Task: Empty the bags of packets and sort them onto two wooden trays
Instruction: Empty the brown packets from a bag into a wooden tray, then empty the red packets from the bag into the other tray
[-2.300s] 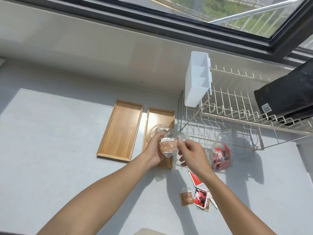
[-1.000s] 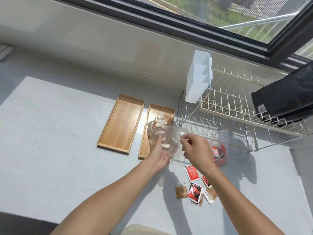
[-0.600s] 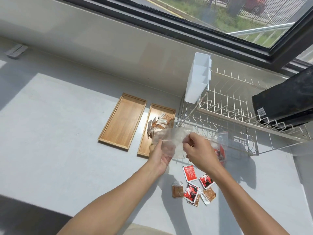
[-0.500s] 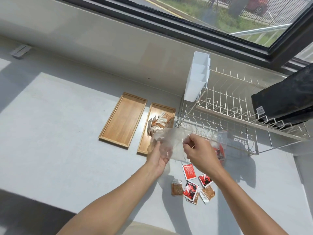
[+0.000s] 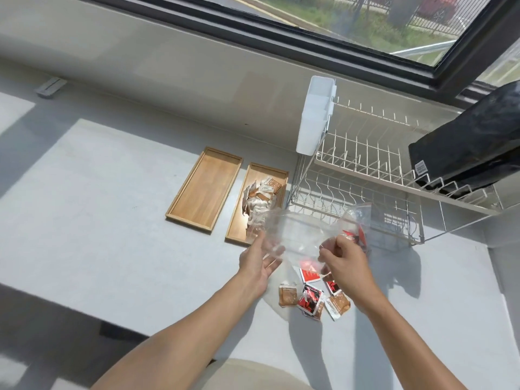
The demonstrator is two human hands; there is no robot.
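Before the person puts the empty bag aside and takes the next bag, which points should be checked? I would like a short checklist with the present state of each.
1. Clear plastic bag emptied: ok, no packet shows inside it.
2. Right hand has a grip on the bag: ok, its edge is pinched.
3. Left hand free: ok, open palm beside the bag.
4. Brown packets inside the right wooden tray: ok, piled within its rim.
5. Left wooden tray ready for the other kind: ok, it holds nothing.
6. Loose packets on the counter sorted: not ok, red and brown lie mixed.
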